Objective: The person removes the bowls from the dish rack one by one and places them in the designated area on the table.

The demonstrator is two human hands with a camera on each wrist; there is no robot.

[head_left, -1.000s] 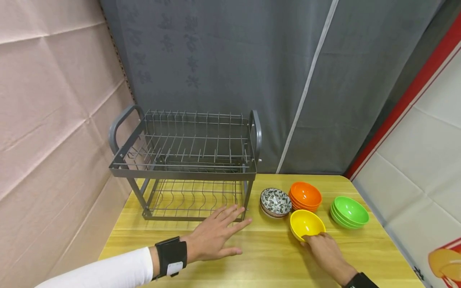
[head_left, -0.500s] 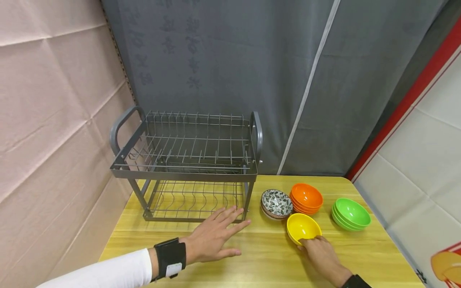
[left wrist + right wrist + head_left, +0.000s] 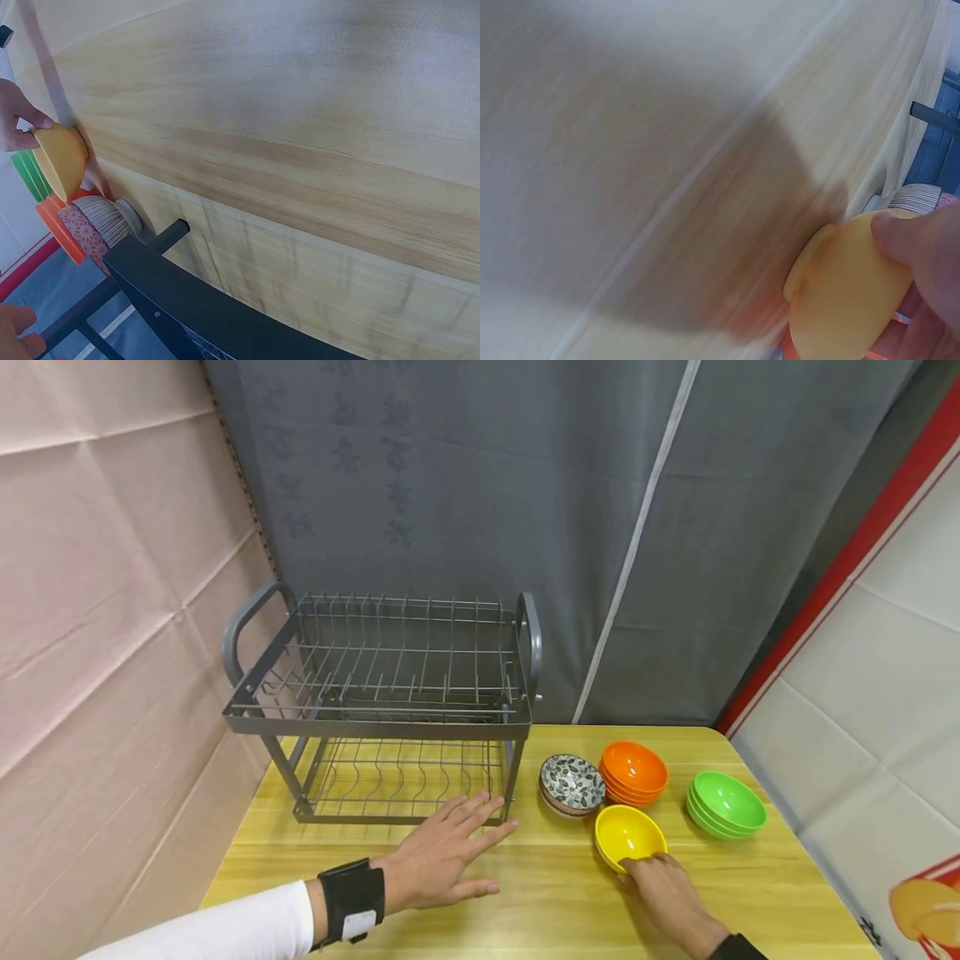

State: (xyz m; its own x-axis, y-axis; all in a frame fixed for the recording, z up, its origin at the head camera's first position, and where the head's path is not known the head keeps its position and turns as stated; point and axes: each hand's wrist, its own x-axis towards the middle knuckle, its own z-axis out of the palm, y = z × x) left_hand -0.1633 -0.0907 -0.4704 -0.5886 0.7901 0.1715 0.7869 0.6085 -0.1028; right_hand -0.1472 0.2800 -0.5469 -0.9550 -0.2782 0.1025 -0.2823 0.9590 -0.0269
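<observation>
My right hand pinches the near rim of a yellow bowl, its thumb against the outer wall in the right wrist view. The bowl's mouth faces up; whether its foot touches the table I cannot tell. Just behind it stand a stack of patterned bowls and a stack of orange bowls. Green bowls are stacked farther right. My left hand, palm down with spread fingers, holds nothing in front of the dish rack's lower tier. Only its fingertips show in the left wrist view.
A dark two-tier dish rack stands on the left part of the wooden table, with a raised handle on either side. A grey curtain hangs behind, a pink cloth wall on the left and a white panel on the right.
Over the last second, the right hand has brought the yellow bowl slightly left and toward me, opening a little room from the orange stack. The left hand has stayed nearly still.
</observation>
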